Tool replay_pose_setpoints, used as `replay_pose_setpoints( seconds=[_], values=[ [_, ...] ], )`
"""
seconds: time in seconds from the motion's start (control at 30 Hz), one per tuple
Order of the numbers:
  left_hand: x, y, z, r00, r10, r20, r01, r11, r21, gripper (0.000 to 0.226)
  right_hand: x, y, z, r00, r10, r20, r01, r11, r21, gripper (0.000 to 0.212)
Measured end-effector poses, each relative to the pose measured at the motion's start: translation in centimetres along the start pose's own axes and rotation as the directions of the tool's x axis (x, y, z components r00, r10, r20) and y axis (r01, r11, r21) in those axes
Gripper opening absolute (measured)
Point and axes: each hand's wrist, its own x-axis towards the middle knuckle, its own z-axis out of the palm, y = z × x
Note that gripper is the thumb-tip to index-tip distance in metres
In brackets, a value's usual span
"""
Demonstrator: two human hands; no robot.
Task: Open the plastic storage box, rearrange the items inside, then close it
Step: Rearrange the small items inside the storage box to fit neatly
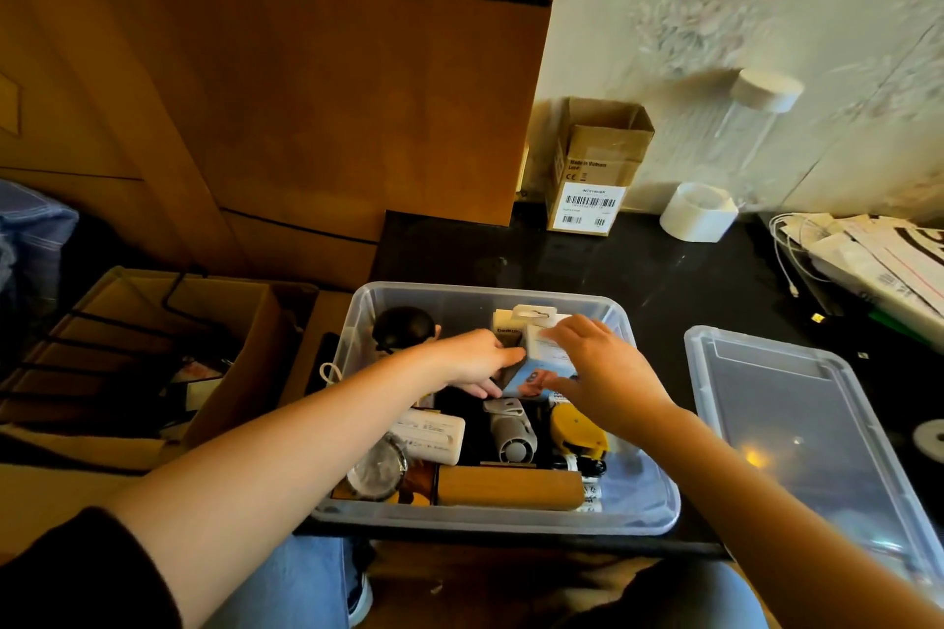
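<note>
- One dark counter (638,281) carries everything; the clear plastic storage box (659,501) sits at its near edge, between the person's forearms.
- Opening looks done: the clear lid (797,424) lies flat on the counter just right of the box, its far right end cut off by the frame.
- Rearranging seems midway; closing is left.
- Both hands reach into the far half of the box and hold a small blue-and-white carton (531,373): the left hand (475,360) curls round its left side, the right hand (603,368) presses over its top and right.
- Nearer items lie untouched: a wooden roller (508,486), a yellow tape measure (574,427), a grey cylinder (512,432), a white adapter (434,434).
- Hidden: the carton's print is blurred, fingertips are tucked behind it, and a black round object (403,324) at the far left is unidentifiable.
</note>
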Motion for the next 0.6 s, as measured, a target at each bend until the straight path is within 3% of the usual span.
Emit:
replay_pose_setpoints(
  seconds=[0.17, 0.33, 0.4, 0.5, 0.6],
  values=[
    [-0.1, -0.7, 0.4, 0.998, 0.041, 0.053, -0.044, 0.998, 0.049, 0.044, 0.7, -0.7, 0.3, 1.0, -0.015, -0.021, 0.013, 0.997, -0.079, 0.066],
    [-0.5, -0.4, 0.2, 0.987, 0.148, 0.053, -0.157, 0.96, 0.234, 0.065, 1.6, -1.1, -0.4, 1.0, -0.002, 0.016, 0.004, 0.993, -0.115, 0.071],
    [-1.0, -0.2, 0.1, 0.972, 0.232, 0.036, -0.234, 0.934, 0.271, 0.066, 1.1, -0.9, -1.0, 0.997, 0.058, -0.054, -0.057, 0.998, 0.013, 0.066],
    [-2.6, 0.4, -0.3, 0.923, 0.382, -0.054, -0.367, 0.912, 0.185, 0.061, -1.0, 0.0, -1.6, 0.969, 0.159, -0.187, -0.093, 0.943, 0.319, 0.059],
    [-4.1, 0.3, -1.8, 0.836, 0.512, -0.199, -0.481, 0.857, 0.187, 0.048, -2.0, 0.3, -0.9, 0.968, 0.172, -0.183, -0.076, 0.895, 0.439, 0.052]
  ],
)
